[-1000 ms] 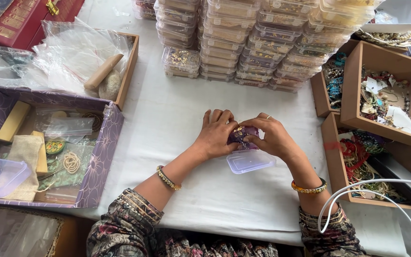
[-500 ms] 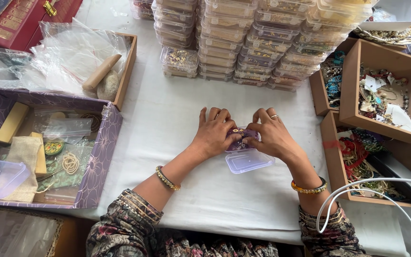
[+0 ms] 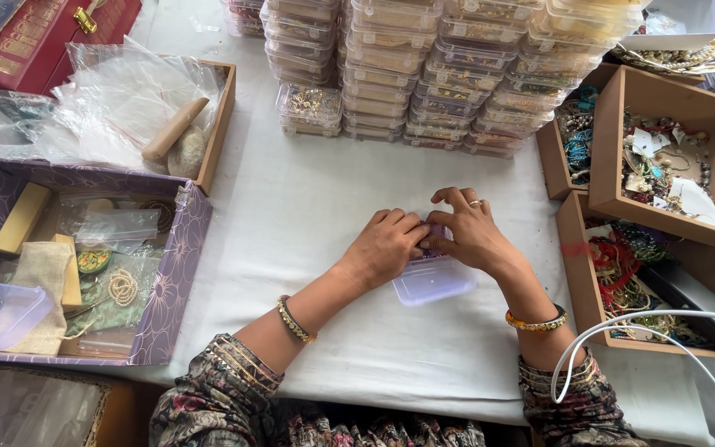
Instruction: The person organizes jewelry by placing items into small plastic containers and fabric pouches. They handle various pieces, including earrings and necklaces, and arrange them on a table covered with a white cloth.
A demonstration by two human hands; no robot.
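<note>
Clear plastic, a small lidded box (image 3: 434, 280) lies on the white-clothed desk (image 3: 291, 215) just under both hands, left hand (image 3: 384, 246) and right hand (image 3: 472, 233) now pinching closer together on a small purple piece (image 3: 438, 246) above it.

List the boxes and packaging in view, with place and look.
Small clear plastic box: under both hands, rectangular.
Stacked clear boxes: top centre, holding gold-toned pieces.
Purple patterned box: left, open.
Wooden trays: right, brown, jewellery inside.
Clear plastic bags: upper left, crumpled.
</note>
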